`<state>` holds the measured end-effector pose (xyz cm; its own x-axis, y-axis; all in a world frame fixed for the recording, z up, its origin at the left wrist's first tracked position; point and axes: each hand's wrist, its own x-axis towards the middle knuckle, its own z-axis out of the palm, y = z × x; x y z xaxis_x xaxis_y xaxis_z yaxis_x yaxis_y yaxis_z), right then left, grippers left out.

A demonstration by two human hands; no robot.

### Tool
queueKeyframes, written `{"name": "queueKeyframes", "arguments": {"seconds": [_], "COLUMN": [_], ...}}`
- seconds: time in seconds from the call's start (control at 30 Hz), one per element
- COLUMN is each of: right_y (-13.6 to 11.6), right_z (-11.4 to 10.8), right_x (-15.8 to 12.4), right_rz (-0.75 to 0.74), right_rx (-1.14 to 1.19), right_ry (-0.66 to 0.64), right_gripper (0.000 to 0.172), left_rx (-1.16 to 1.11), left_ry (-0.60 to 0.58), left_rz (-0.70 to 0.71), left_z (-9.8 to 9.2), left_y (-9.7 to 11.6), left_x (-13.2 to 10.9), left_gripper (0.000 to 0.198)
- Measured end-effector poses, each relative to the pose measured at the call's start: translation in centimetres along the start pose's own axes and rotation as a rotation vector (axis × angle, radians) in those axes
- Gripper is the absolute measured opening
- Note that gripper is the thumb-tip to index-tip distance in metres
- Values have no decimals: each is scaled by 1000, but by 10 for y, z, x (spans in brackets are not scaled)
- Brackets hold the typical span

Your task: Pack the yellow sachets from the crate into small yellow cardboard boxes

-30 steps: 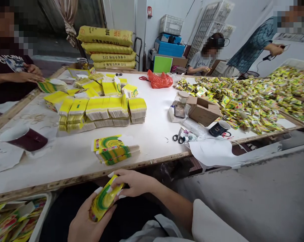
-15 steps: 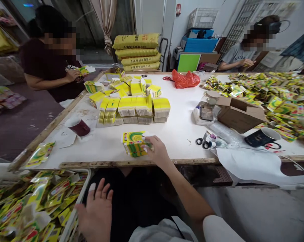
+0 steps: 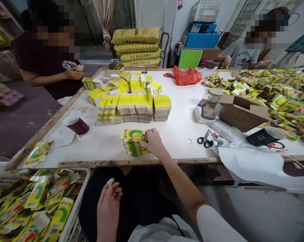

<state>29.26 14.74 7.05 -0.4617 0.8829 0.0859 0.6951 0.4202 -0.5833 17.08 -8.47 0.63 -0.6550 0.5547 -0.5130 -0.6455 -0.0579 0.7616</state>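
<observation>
A small stack of yellow-green printed cartons [image 3: 134, 144] sits near the table's front edge. My right hand [image 3: 153, 142] grips the right end of its top carton, thumb at the front and fingers on top. My left hand [image 3: 109, 205] is above my lap, just right of the basket, palm partly up with loosely bent fingers and nothing in it. White tape covers one of its fingertips. Many loose cartons fill the white basket [image 3: 77, 198] at my lower left. Beyond the small stack stands a long row of bundled cartons [image 3: 144, 106].
On the table [image 3: 182, 137] are a maroon mug [image 3: 76, 124], a loose carton [image 3: 38, 153], scissors [image 3: 204, 141], a dark mug [image 3: 264, 137], a cardboard box [image 3: 244, 112] and a red bag [image 3: 186, 75]. A carton heap [image 3: 280, 97] spreads at right. Two people work across the table.
My left hand has moved right, away from the basket, and its spread fingers have bent. A carton now lies atop the pile by the basket's right rim. My right hand stays at the stack.
</observation>
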Motion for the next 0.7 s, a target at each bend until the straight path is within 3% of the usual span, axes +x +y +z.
{"name": "queueKeyframes", "arguments": {"seconds": [0.33,0.43,0.53,0.63,0.7], "right_y": [-2,-6,-16,-31,-39], "right_z": [-2,-10,-19,-17,-6], "right_x": [4,-2,-22,-54,-77], "right_rz": [-8,-16,-72,-228,-333], "right_rx": [-26,58,219,316,310], "right_ry": [3,10,3,-136,-290], "right_gripper": [39,35,28,24,25], "left_rx": [53,79,112,52,2], "left_ry": [-17,-20,-84,-201,-196], "left_rz": [-9,-2,93,248,313], "left_z": [1,2,8,21,31], "left_y": [-7,-9,-12,-8,-1], "left_x": [-2,-5,-8,-10,-12], "left_gripper": [45,47,48,64,70]}}
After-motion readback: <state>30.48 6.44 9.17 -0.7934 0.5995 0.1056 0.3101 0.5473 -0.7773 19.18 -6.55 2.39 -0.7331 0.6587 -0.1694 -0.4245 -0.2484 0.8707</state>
